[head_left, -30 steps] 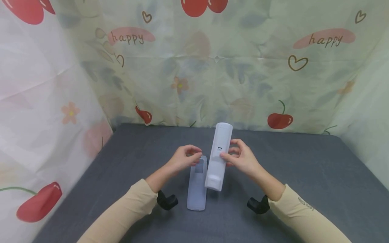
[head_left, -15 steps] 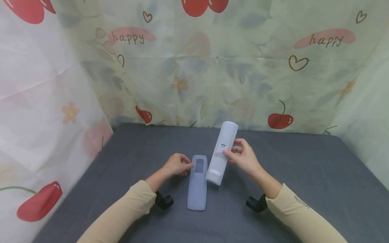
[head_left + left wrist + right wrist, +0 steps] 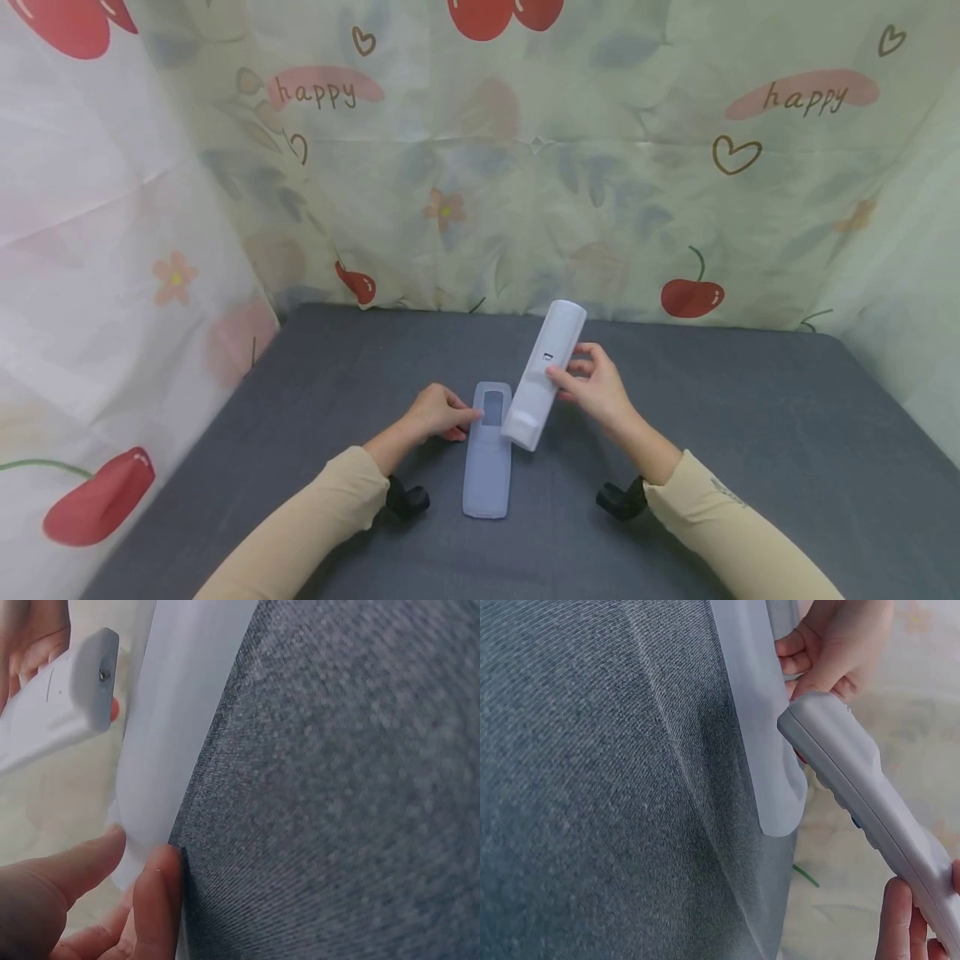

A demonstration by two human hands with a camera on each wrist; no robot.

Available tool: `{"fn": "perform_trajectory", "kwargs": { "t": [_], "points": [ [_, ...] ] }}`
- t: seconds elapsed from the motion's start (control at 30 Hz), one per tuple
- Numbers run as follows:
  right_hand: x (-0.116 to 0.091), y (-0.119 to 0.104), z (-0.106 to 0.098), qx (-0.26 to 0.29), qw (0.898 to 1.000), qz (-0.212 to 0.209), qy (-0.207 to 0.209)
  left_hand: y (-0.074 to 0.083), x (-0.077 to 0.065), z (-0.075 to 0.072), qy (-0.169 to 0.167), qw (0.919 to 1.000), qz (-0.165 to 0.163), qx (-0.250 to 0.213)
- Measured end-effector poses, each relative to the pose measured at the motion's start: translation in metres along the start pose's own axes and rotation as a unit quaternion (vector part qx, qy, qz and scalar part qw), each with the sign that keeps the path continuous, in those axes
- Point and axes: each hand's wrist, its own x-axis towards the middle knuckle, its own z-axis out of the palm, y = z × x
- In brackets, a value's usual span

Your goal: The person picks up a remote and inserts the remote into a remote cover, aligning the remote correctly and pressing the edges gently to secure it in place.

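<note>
My right hand [image 3: 602, 392] holds a white remote control [image 3: 534, 398] tilted above the table, back side up, thumb on its back and fingers along its right side. In the right wrist view, the buttoned face of the remote [image 3: 855, 765] points downward, one blue button showing at its edge. A translucent, bluish-white remote cover [image 3: 487, 475] with a rectangular window lies lengthwise on the table, just left of the remote; the remote's lower end overlaps its right edge in the head view. My left hand [image 3: 435, 412] pinches the left edge of this cover [image 3: 176, 712] beside the window, between thumb and index finger.
Dark grey cloth covers the table [image 3: 720, 417]. A patterned curtain [image 3: 600, 217] hangs behind it and along both sides. Black wrist mounts [image 3: 408, 500] jut out below both forearms.
My left hand has come down leftward from beside the remote to the cover's left edge and now pinches it. The remote has tilted further, its top end leaning right and its lower end raised.
</note>
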Motion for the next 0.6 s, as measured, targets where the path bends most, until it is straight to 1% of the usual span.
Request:
{"fn": "perform_trajectory", "kwargs": {
  "t": [0.2,0.43,0.6],
  "points": [
    [0.003,0.001,0.005,0.011,1.0,0.003,0.014,-0.001,0.0,0.002,0.004,0.9998,-0.008,-0.018],
    [0.005,0.0,0.014,0.039,0.998,0.005,0.053,-0.002,0.002,0.004,0.007,0.9993,-0.005,-0.037],
    [0.01,0.003,0.021,0.059,0.995,0.011,0.082,-0.002,0.002,0.003,0.004,0.9993,-0.009,-0.037]
  ]
}}
